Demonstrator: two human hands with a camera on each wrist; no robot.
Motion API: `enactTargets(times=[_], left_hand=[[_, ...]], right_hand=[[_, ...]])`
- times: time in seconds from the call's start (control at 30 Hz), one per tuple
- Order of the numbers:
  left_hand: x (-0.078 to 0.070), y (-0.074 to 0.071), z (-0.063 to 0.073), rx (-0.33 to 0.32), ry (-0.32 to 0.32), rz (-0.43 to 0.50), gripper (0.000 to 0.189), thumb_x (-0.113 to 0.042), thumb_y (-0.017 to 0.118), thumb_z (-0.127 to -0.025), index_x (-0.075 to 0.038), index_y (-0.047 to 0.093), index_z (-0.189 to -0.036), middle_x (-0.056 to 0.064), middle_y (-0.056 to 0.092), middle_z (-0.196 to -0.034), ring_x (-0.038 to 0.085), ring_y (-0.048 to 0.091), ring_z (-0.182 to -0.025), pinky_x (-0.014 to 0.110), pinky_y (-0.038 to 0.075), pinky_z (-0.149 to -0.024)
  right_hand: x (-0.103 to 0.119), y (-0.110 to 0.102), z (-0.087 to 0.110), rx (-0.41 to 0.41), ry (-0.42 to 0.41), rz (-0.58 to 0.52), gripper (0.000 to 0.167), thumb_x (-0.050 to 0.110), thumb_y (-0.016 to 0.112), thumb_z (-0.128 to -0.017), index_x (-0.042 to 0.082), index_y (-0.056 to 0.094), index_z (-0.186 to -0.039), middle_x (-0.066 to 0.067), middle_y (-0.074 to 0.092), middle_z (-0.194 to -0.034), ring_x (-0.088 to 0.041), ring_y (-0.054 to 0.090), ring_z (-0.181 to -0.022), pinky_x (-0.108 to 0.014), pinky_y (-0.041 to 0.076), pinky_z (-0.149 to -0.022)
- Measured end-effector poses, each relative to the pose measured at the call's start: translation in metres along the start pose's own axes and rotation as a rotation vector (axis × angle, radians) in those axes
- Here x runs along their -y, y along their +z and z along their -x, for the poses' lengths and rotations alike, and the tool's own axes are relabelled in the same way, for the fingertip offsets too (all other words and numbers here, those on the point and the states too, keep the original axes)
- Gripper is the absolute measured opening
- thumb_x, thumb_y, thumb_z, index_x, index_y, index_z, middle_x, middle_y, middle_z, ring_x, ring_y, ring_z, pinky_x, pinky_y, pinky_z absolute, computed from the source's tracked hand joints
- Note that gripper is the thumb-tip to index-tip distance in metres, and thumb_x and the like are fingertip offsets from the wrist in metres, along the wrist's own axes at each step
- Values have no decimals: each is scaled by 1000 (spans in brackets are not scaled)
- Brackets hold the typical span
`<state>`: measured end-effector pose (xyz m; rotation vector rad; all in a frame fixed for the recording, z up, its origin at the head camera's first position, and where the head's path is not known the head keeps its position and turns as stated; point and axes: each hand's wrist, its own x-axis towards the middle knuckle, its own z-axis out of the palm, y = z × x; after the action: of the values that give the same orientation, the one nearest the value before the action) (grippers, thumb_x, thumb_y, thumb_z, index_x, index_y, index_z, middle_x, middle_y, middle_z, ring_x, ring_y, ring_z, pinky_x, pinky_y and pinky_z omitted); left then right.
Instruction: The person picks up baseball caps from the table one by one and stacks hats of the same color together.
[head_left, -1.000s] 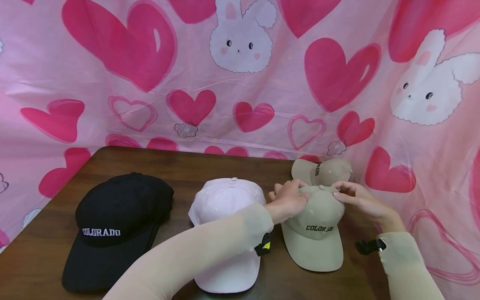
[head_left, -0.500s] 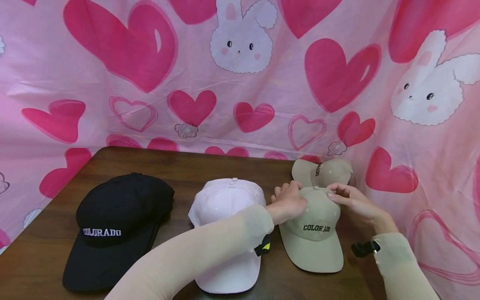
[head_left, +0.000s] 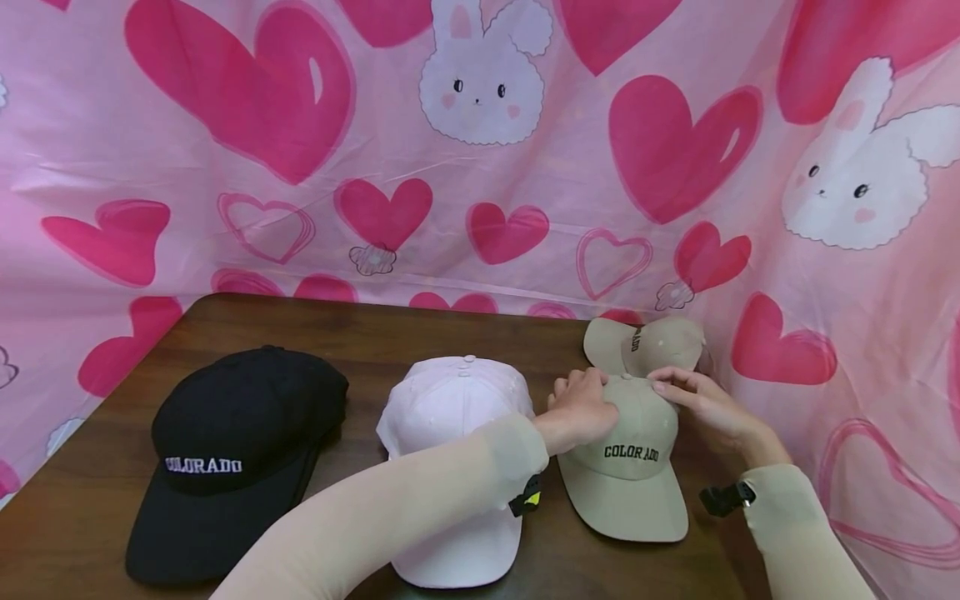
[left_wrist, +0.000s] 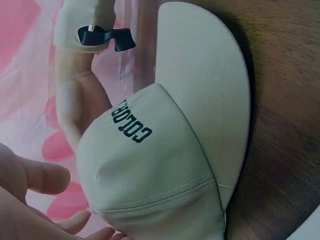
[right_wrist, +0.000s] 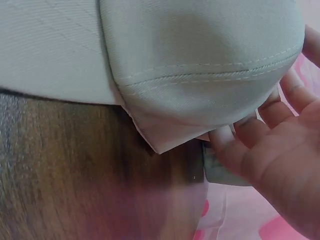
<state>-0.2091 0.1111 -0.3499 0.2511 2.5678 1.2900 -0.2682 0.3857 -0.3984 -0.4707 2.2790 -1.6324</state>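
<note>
A light beige baseball cap (head_left: 637, 425) with "COLORADO" on its front sits on the wooden table, brim toward me. My left hand (head_left: 585, 408) lies at the left of its crown. In the left wrist view, the left thumb (left_wrist: 52, 178) stands slightly apart from the fabric, and the other fingertips touch the crown's rear edge. From the other side my right hand (head_left: 720, 408) holds the crown near its top. Its fingers (right_wrist: 272, 112) curl behind the crown in the right wrist view; their tips are partly hidden.
A white cap (head_left: 457, 392) stands left of the beige one, partly under my left forearm. Farther left is a black cap (head_left: 247, 408). Behind the beige cap lies another tan cap (head_left: 671, 343), brim pointing left. A pink heart-print cloth (head_left: 795, 250) borders the table (head_left: 360, 321).
The beige cap's crown has shifted slightly left and turned a little, while its brim stays nearly in place. My right hand has moved left with it; the left hand has barely moved.
</note>
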Motion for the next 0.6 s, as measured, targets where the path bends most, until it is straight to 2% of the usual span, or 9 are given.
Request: enactTargets(times=[0.1,0.23,0.33,0.47,0.6], left_hand=[[0,-3,2,-9,14,15,45,-16,61,-97,-17,58,-142,1,54,-133,23,43,-120,42,37,-109],[-2,-4,5,-26,37,17,46,-17,63,-97,-18,59,-142,-1,55,-133,20,44,-117,40,38,-106],[-4,-7,9,-35,66,10,46,-19,66,-96,-20,59,-142,-3,56,-134,18,45,-117,39,39,-104],[-5,-12,17,-41,133,-6,49,-23,70,-95,-24,59,-143,-7,59,-138,16,49,-123,39,41,-105],[-7,-18,26,-18,211,-12,49,-25,70,-98,-26,57,-145,-14,60,-142,13,51,-131,40,40,-112]], right_hand=[[1,0,1,-47,12,5,25,17,53,-112,5,62,-133,9,68,-117,-10,65,-106,-26,57,-89],[5,-3,4,-153,33,-23,24,18,55,-112,8,63,-132,8,68,-114,-8,66,-103,-24,58,-90],[7,-6,5,-284,14,35,28,21,58,-111,3,61,-131,9,69,-108,-4,69,-98,-19,58,-88],[9,-12,4,-466,23,168,38,27,59,-110,-4,56,-132,15,67,-101,1,70,-90,-14,58,-81],[8,-13,2,-609,78,147,31,26,60,-109,1,55,-128,18,63,-96,4,67,-85,-12,56,-77]])
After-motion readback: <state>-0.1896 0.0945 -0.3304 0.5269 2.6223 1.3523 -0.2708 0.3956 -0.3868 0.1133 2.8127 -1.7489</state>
